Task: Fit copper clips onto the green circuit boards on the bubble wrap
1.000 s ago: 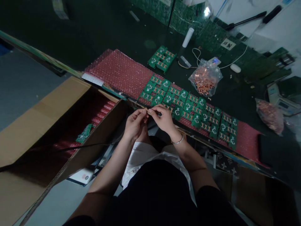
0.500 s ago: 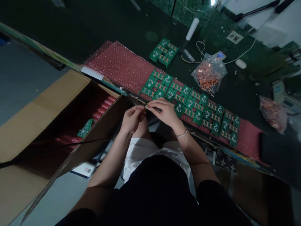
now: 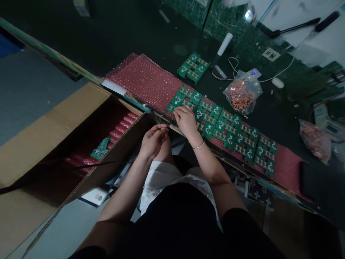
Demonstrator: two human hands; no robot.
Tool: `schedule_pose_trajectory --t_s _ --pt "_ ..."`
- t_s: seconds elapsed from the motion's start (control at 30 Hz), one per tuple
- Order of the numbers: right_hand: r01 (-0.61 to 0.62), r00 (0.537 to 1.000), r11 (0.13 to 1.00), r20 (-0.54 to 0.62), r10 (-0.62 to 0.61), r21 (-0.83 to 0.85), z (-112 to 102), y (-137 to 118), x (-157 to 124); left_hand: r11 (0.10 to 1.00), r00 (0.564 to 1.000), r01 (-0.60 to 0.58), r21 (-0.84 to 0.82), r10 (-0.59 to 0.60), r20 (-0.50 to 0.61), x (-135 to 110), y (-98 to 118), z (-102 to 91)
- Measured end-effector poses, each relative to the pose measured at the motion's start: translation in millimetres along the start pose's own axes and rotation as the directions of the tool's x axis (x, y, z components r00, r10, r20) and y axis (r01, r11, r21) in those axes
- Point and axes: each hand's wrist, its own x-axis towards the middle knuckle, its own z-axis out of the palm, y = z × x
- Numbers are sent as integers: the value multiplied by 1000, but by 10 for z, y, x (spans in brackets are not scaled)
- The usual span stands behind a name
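Observation:
My right hand (image 3: 184,120) reaches over the table edge, its fingers curled and pinched down on the leftmost green circuit board (image 3: 181,101) in a row of boards (image 3: 231,131) lying on red bubble wrap (image 3: 147,81). What the fingertips pinch is too small to make out. My left hand (image 3: 153,139) stays below the table edge over my lap, fingers curled together around small parts I cannot name. A silver bangle circles my right wrist.
An open cardboard box (image 3: 48,144) with red wrap and a green board (image 3: 101,148) stands at my left. Farther back lie another green board panel (image 3: 194,67), a clear bag of copper parts (image 3: 241,94), a white tube (image 3: 224,43), and a second bag (image 3: 314,139) at right.
My hands were together in front of the table edge. The right hand has since moved up and forward onto the leftmost board, while the left hand stayed low.

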Motion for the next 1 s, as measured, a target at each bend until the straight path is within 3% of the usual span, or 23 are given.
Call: schedule_pose_trajectory --t_s 0.37,0.53,0.8,1.0 --pt "5 999 981 45 4 -192 -82 -72 -15 997 997 -70 22 71 -19 13 13 12" --pt "-32 998 984 54 42 -174 -175 -122 -111 993 993 -117 20 117 -8 43 8 32" --pt "-51 996 977 59 64 -207 -96 -117 -146 993 994 -113 13 114 -2 51 -16 13" --pt "4 994 950 103 30 -311 -111 -122 -100 995 995 -103 4 103 6 56 -19 32"
